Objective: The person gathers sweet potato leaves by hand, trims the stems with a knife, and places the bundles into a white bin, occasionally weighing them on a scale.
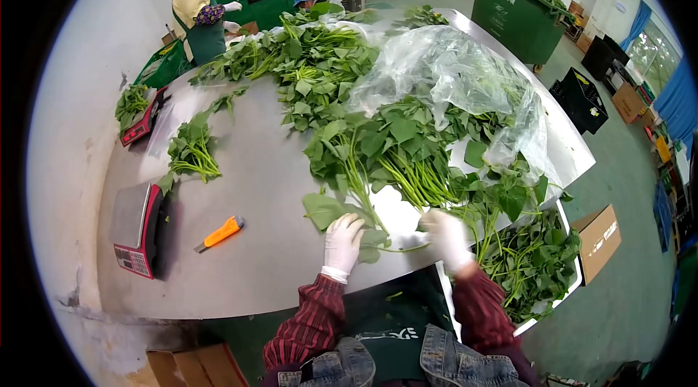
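Note:
My left hand [343, 244], in a white glove, lies low over the metal table with its fingers curled at a leafy green stem [398, 249]. This stem runs right toward my other hand, and broad leaves spread around the left fingertips. My right hand [446, 240], gloved too and slightly blurred, has its fingers bent inward at the stem's far end; what they hold is hidden. Just beyond both hands lies a bunch of leafy greens [414, 176], its cut stems pointing toward me. An orange utility knife [220, 233] rests left of my left hand.
Clear plastic sheeting [443, 70] covers part of the heaped greens [313, 60]. A white crate [574, 281] of greens stands below my right arm. Two scales [138, 227] sit along the left edge, near a small bunch [193, 147]. A person [196, 16] works at the far left.

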`<action>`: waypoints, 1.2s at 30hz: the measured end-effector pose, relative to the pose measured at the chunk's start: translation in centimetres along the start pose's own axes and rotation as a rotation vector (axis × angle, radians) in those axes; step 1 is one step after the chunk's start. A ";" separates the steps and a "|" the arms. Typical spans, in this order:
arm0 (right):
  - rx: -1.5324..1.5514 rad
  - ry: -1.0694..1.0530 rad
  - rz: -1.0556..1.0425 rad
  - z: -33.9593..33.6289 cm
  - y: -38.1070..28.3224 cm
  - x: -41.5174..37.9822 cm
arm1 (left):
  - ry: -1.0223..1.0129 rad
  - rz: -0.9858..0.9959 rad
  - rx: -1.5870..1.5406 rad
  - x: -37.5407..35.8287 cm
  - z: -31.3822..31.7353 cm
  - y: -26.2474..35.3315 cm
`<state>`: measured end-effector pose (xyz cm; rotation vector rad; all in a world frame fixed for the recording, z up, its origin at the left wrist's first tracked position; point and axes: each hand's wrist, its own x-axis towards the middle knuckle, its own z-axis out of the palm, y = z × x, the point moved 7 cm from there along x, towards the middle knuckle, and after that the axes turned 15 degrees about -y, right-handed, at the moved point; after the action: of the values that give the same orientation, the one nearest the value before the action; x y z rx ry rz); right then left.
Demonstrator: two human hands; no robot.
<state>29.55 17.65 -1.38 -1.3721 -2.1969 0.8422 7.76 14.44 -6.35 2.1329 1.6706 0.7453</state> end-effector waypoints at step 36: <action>1.342 -0.208 -0.068 3.4 -7.7 -1.3 | -0.011 -0.122 -1.325 3.5 -6.0 8.6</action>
<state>22.96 12.96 1.39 -0.5072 -1.1670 1.9366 11.71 15.27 3.94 1.0534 0.7903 1.2783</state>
